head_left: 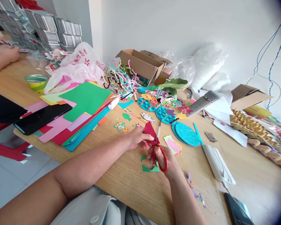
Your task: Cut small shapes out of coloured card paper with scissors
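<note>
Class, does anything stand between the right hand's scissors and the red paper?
Nothing visible does: the right hand holds the scissors right at the red paper, which the left hand grips from the other side.

Here's my matt paper [150, 128], mid-frame, my scissors handles [166, 162] glossy plastic, wood-grain tabletop [121, 178] smooth below; upper right, satin metallic flask [202, 103]; upper left, crinkled plastic bag [78, 72]!

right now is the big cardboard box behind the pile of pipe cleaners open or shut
Open: the cardboard box has no flaps closed over its top, and its inside walls show.
</note>
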Demonstrator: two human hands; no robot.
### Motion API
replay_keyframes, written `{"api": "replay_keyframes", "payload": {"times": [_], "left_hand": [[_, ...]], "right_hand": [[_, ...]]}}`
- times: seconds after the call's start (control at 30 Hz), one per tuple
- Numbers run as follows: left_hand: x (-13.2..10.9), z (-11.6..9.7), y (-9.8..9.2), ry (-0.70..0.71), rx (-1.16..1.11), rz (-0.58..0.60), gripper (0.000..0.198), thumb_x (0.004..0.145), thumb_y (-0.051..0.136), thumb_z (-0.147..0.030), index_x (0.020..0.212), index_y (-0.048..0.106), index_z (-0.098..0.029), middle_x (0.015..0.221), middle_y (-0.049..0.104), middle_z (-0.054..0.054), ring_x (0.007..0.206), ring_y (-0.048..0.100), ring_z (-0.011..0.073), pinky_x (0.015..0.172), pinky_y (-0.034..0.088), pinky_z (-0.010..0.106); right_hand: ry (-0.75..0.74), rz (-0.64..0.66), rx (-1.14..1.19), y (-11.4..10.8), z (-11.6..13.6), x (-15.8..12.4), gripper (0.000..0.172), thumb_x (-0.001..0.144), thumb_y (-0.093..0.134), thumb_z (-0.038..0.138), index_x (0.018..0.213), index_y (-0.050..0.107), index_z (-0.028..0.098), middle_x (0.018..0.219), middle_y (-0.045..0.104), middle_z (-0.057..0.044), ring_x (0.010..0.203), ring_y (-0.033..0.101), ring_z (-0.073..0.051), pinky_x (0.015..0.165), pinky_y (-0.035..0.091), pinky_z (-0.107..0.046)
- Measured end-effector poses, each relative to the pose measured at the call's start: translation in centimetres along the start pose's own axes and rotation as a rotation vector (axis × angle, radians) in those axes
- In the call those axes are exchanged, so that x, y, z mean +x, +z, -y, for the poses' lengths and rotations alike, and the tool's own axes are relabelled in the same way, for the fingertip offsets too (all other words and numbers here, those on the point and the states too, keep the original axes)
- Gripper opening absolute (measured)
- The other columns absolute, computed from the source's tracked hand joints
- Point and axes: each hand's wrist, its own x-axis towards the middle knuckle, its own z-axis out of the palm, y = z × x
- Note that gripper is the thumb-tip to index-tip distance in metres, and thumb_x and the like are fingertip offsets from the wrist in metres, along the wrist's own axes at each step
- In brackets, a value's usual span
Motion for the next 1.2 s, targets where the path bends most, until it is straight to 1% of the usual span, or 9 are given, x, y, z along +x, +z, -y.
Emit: {"api": "replay_keyframes", "payload": {"times": [0.33, 0.5, 0.7, 1.2], "left_hand": [[0.04, -0.04, -0.05, 0.001, -0.014, 0.019, 0.016, 0.059, 0.066, -0.023, 0.067, 0.059, -0.011, 0.053, 0.057, 0.001, 0.042, 0.049, 0.008, 0.035, 0.027, 0.018], [0.13, 0.09, -0.15, 0.005, -0.007, 0.05, 0.016, 0.061, 0.065, -0.025, 0.067, 0.058, -0.012, 0.051, 0.056, 0.0, 0.041, 0.047, 0.0068, 0.036, 0.025, 0.018], [0.08, 0.0, -0.14, 0.008, 0.004, 0.052, 0.016, 0.06, 0.065, -0.025, 0.066, 0.058, -0.012, 0.051, 0.055, 0.0, 0.039, 0.043, 0.0056, 0.035, 0.023, 0.019], [0.11, 0.01, -0.17, 0.022, -0.012, 0.071, 0.014, 0.061, 0.065, -0.023, 0.065, 0.057, -0.011, 0.05, 0.055, -0.001, 0.036, 0.042, 0.005, 0.033, 0.022, 0.019]], "right_hand": [[-0.009, 0.022, 0.002, -0.01, 0.07, -0.01, 0.05, 0.078, 0.052, 0.064, 0.073, 0.057, 0.015, 0.065, 0.064, -0.006, 0.05, 0.055, -0.013, 0.046, 0.041, -0.022], [0.004, 0.019, 0.009, -0.07, 0.12, -0.03, 0.053, 0.074, 0.052, 0.068, 0.075, 0.057, 0.015, 0.068, 0.065, -0.007, 0.051, 0.057, -0.014, 0.047, 0.043, -0.023], [0.011, 0.02, 0.019, -0.15, 0.01, -0.11, 0.053, 0.074, 0.052, 0.068, 0.074, 0.057, 0.015, 0.068, 0.065, -0.007, 0.051, 0.056, -0.014, 0.046, 0.043, -0.023], [0.014, 0.022, 0.032, -0.17, 0.05, -0.13, 0.053, 0.074, 0.054, 0.067, 0.074, 0.057, 0.014, 0.068, 0.065, -0.007, 0.051, 0.056, -0.014, 0.047, 0.042, -0.023]]}}
